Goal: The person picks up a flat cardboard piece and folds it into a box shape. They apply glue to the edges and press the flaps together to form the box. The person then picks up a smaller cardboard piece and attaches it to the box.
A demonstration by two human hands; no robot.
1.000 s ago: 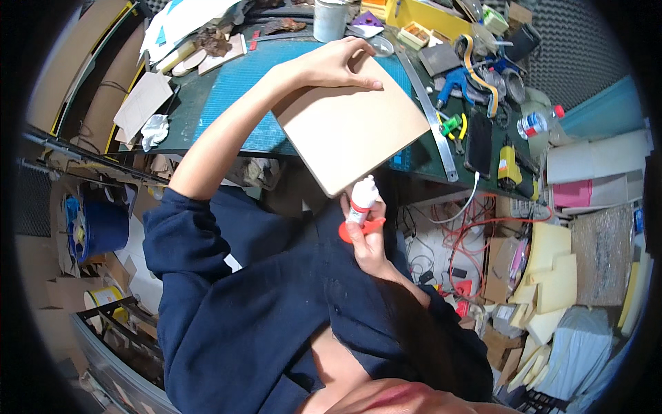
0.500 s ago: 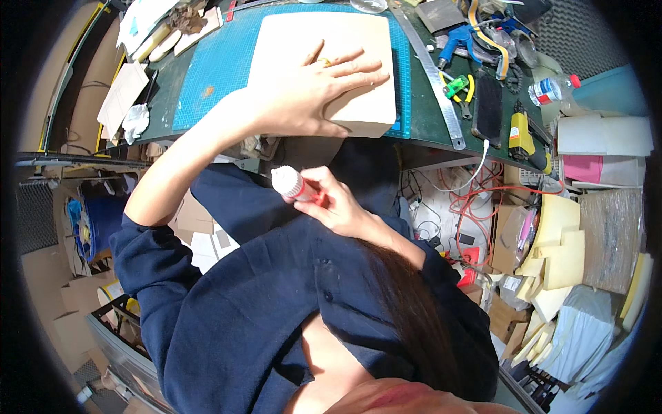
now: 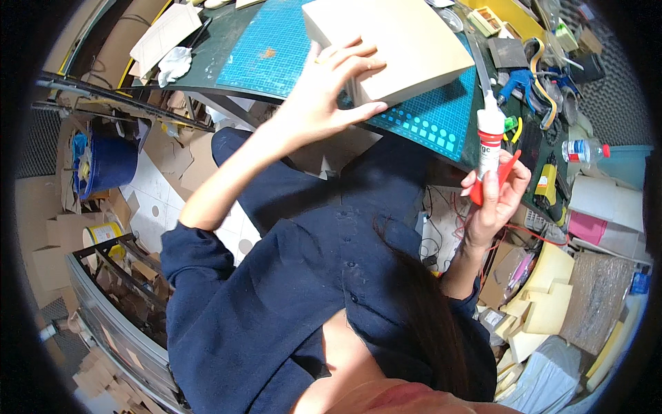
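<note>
A thick, pale cream block with rounded corners sits askew on the blue-green cutting mat. At its near-left corner is my left hand, with bent fingers over the top and the thumb along the lower front edge. A ring shows on one finger. To the right, past the table's front edge, my right hand grips a small white-and-red bottle upright, its white nozzle upward. A slim red piece sticks out between the fingers of that hand; what it belongs to is unclear.
A steel ruler, yellow-handled pliers, a blue tool and a yellow tool crowd the table's right side. Behind them lies a plastic bottle. Foam sheets are stacked at right; a blue bin stands at left.
My right hand has carried the bottle from my lap up to the right. My left hand has slid from the block's top to its near-left corner, and the block has turned on the mat.
</note>
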